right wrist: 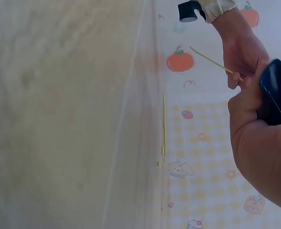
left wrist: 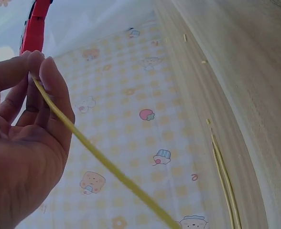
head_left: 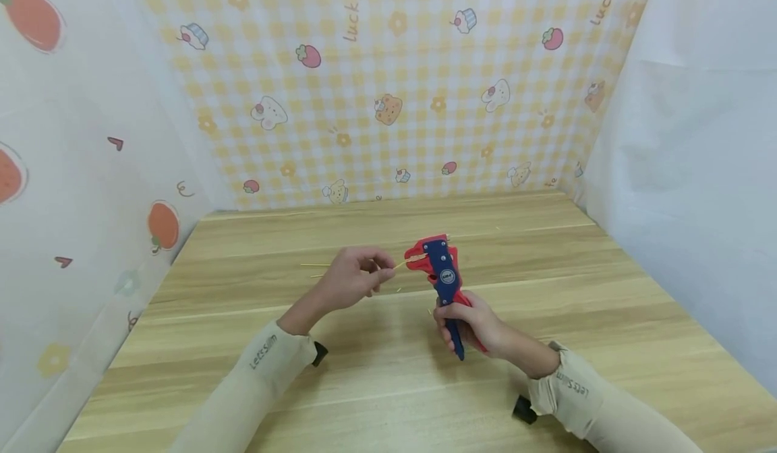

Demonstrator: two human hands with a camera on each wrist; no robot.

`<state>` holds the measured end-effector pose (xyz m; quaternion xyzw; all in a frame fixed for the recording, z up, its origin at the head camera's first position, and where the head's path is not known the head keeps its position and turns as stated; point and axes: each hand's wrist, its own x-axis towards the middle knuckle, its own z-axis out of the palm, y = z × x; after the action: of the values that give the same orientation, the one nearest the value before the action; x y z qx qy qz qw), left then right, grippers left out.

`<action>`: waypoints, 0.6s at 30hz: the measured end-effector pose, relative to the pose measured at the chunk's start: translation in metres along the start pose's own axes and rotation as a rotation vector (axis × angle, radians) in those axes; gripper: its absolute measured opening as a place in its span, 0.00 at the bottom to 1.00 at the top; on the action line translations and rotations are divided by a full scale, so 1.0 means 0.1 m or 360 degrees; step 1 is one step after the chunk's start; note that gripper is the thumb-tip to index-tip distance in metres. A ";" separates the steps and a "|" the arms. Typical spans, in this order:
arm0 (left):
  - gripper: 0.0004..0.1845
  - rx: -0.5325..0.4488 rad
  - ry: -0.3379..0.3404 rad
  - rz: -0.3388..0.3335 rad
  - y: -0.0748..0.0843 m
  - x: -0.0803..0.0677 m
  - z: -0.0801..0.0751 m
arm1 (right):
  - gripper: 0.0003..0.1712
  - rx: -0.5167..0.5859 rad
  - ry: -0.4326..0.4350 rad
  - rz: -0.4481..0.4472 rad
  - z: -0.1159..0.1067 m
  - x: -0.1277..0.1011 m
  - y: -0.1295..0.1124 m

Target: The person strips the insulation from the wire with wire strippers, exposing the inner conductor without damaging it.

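Note:
My right hand (head_left: 479, 325) grips the handles of a wire stripper (head_left: 446, 271) with a dark blue body and red jaws, its head raised over the table. Between thumb and fingertips, my left hand (head_left: 352, 278) pinches a thin yellow wire (left wrist: 102, 160). One end of that wire reaches the mouth of the stripper's red jaws in the head view; the rest trails back past the palm in the left wrist view. The right wrist view shows the dark handle (right wrist: 276, 93) beside the thumb, while the stripper's head is outside that frame.
More yellow wires (left wrist: 224, 176) lie on the wooden table (head_left: 388, 385) behind the left hand. Several short yellow pieces (left wrist: 204, 62) are scattered near them. A checked backdrop (head_left: 388, 75) stands at the table's far edge, with pale sheets at both sides.

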<state>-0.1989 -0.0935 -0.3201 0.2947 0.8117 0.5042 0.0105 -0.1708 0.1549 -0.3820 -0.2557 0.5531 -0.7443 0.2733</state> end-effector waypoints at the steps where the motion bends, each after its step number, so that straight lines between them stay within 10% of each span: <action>1: 0.04 0.0004 0.0004 0.0000 0.00 0.00 0.00 | 0.07 0.0027 -0.0029 0.0000 -0.01 0.00 -0.01; 8: 0.04 0.0026 0.0022 0.0011 0.00 -0.01 0.00 | 0.12 0.0077 -0.0273 -0.0039 -0.02 0.00 -0.04; 18: 0.04 0.0006 0.0014 0.0035 -0.01 0.00 0.00 | 0.11 0.0026 -0.0247 0.0008 -0.02 -0.01 -0.05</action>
<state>-0.1990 -0.0940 -0.3211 0.3016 0.8094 0.5040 0.0008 -0.1724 0.1582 -0.3780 -0.3092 0.5248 -0.7260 0.3193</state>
